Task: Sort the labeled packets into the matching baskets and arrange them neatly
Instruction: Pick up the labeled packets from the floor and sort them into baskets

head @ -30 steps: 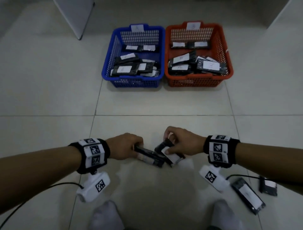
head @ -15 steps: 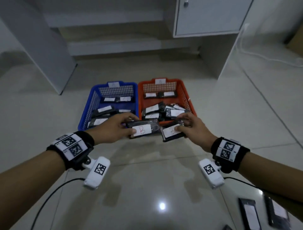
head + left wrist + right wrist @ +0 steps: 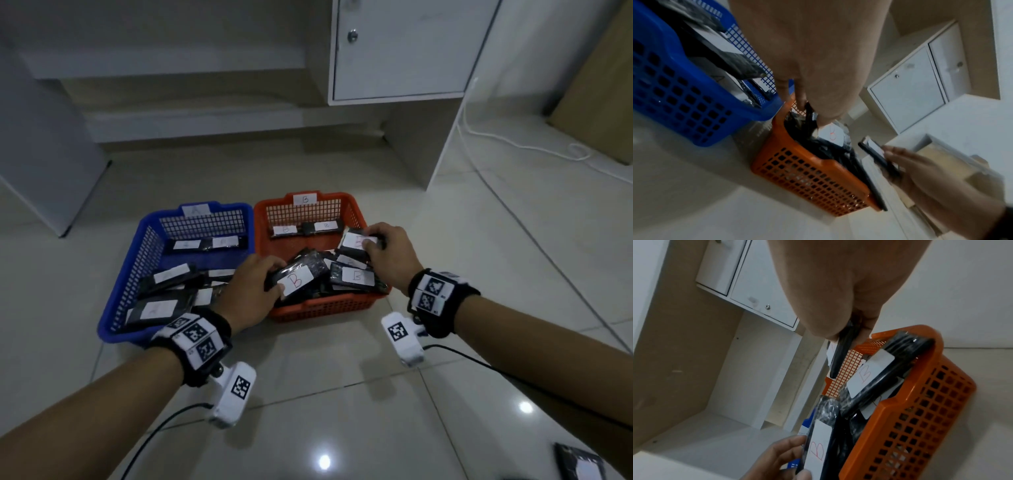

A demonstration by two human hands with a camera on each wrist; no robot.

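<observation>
Two mesh baskets stand side by side on the floor: a blue basket (image 3: 144, 253) tagged A and an orange basket (image 3: 346, 205) tagged B, both holding several black packets with white labels. My left hand (image 3: 253, 284) pinches a black packet labeled B (image 3: 297, 279) over the orange basket's near left part. My right hand (image 3: 387, 253) grips another B packet (image 3: 356, 241) above the basket's right side. In the right wrist view that packet (image 3: 840, 352) hangs edge-on from my fingers above the orange basket (image 3: 920, 402). In the left wrist view my left fingers (image 3: 801, 99) pinch a packet's edge.
A white cabinet (image 3: 404, 48) stands behind the baskets, and a white cable (image 3: 513, 144) runs along the floor at right. One more packet (image 3: 579, 466) lies on the tiles at the bottom right. A grey panel (image 3: 41, 164) leans at the left.
Both hands lifted a packet each from the floor near me and carried them forward; they are now over the orange basket. The view tilted up with them.
</observation>
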